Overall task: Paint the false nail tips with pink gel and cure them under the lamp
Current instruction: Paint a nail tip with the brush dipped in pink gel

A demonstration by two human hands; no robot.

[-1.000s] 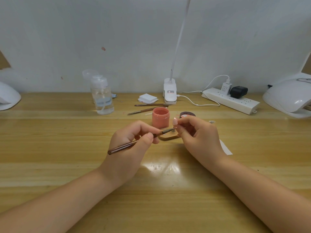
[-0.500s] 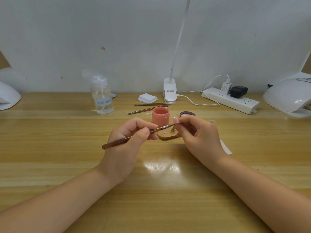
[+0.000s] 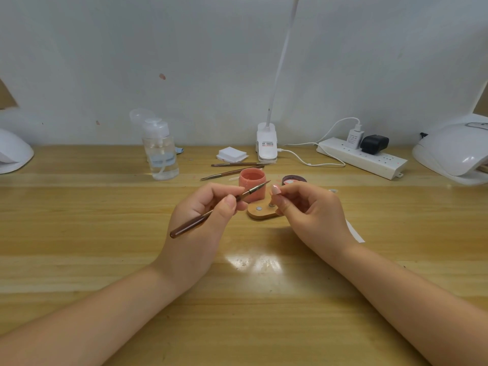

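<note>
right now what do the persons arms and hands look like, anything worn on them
Both forearms are bare all the way to the bottom edge of the view: no sleeves, watch, bracelet or gloves. The left hand and right hand show no rings on the fingers that are visible. The left thumbnail is short and looks unpainted. No marks or tattoos show on either arm.

A pale grey-white plastered wall, marked with a few small reddish spots, stands behind a long light wooden table of glossy, varnished planks. A bright patch of light reflects off the tabletop near its middle. At the far left and far right upper edges, small tan corners of something break the wall; what they are cannot be told.
</note>
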